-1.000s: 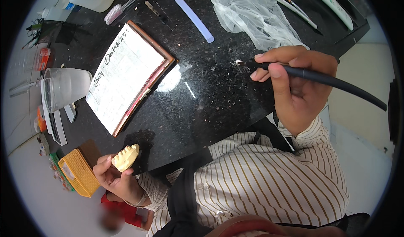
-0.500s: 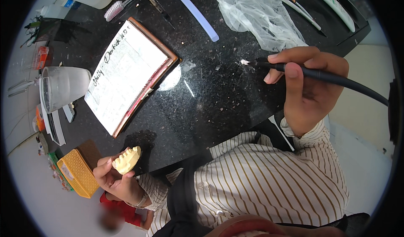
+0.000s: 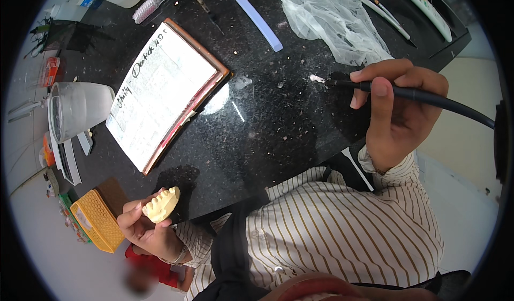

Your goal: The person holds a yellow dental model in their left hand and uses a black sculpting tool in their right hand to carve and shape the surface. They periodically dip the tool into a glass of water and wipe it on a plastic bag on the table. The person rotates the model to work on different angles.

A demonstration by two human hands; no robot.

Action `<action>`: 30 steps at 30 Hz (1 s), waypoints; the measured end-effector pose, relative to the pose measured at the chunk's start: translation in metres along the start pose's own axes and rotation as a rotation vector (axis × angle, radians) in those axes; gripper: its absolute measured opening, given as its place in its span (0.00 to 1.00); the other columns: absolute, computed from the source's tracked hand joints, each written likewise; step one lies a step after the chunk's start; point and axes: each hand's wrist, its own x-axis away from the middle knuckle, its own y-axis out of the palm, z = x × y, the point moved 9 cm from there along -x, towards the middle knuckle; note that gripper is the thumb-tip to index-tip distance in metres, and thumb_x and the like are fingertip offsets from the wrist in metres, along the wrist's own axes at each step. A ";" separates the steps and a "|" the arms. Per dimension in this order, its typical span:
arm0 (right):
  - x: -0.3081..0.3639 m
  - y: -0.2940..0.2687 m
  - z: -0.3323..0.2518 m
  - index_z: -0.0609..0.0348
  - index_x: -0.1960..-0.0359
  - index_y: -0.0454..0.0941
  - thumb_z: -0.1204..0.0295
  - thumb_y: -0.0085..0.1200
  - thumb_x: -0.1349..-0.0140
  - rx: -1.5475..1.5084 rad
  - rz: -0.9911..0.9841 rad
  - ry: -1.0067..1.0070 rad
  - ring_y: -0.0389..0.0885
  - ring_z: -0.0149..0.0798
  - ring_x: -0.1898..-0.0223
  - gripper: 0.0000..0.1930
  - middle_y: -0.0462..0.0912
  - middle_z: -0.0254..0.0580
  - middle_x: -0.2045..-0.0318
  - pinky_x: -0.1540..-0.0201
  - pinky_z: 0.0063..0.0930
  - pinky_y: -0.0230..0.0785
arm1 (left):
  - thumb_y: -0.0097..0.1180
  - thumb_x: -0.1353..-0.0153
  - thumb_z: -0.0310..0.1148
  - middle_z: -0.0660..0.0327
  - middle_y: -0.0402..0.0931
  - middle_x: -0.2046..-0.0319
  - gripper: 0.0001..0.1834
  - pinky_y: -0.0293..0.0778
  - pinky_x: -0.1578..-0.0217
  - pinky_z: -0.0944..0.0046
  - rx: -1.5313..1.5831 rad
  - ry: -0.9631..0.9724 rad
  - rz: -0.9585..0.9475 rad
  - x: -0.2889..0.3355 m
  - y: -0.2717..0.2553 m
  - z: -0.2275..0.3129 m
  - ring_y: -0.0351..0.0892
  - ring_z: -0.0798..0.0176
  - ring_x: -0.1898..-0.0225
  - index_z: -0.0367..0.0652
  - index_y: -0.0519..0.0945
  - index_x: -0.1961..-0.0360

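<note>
Held at the lower left, above the table's near edge, is a cream-yellow dental cast [image 3: 162, 206] with a row of teeth along its upper side. My left hand [image 3: 150, 229] grips it between thumb and fingers. At the right, my right hand [image 3: 399, 113] has a black corded pen-like handpiece [image 3: 409, 93] pinched in a pen grip. Its cable bends away to the right edge. The dark tip points left, just beside a small white lump [image 3: 317, 79] on the black speckled tabletop [image 3: 257, 146]; the tip's very end is hard to make out.
An open notebook [image 3: 160, 87] lies left of centre, with a clear plastic cup [image 3: 80, 111] beyond it. A yellow basket [image 3: 99, 221] stands lower left. At the back are a pink-bristled brush [image 3: 145, 11], a lilac strip [image 3: 254, 17] and a crumpled plastic bag [image 3: 332, 23].
My right hand has drawn slightly to the right, and the handpiece tip has come away from the white lump. The left hand and cast stay nearly still.
</note>
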 end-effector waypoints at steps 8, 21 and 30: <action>-0.001 0.001 -0.001 0.58 0.63 0.55 0.81 0.44 0.40 0.008 0.008 -0.038 0.71 0.32 0.82 0.11 0.75 0.57 0.72 0.78 0.21 0.68 | 0.70 0.62 0.37 0.57 0.69 0.71 0.27 0.78 0.63 0.57 -0.001 0.007 -0.006 -0.001 0.003 0.002 0.78 0.56 0.68 0.40 0.69 0.62; 0.001 0.002 -0.001 0.58 0.62 0.55 0.79 0.45 0.40 0.051 -0.003 -0.039 0.73 0.33 0.81 0.11 0.76 0.57 0.72 0.78 0.21 0.69 | 0.70 0.62 0.37 0.59 0.69 0.72 0.28 0.78 0.62 0.58 0.018 -0.015 0.022 0.000 0.004 0.002 0.78 0.58 0.69 0.40 0.69 0.61; -0.001 0.000 0.000 0.58 0.62 0.55 0.80 0.43 0.40 -0.007 0.010 -0.018 0.74 0.35 0.78 0.10 0.76 0.59 0.69 0.74 0.23 0.71 | 0.70 0.62 0.36 0.58 0.69 0.72 0.27 0.78 0.62 0.57 0.031 -0.008 0.006 0.000 0.004 0.000 0.78 0.57 0.68 0.41 0.69 0.61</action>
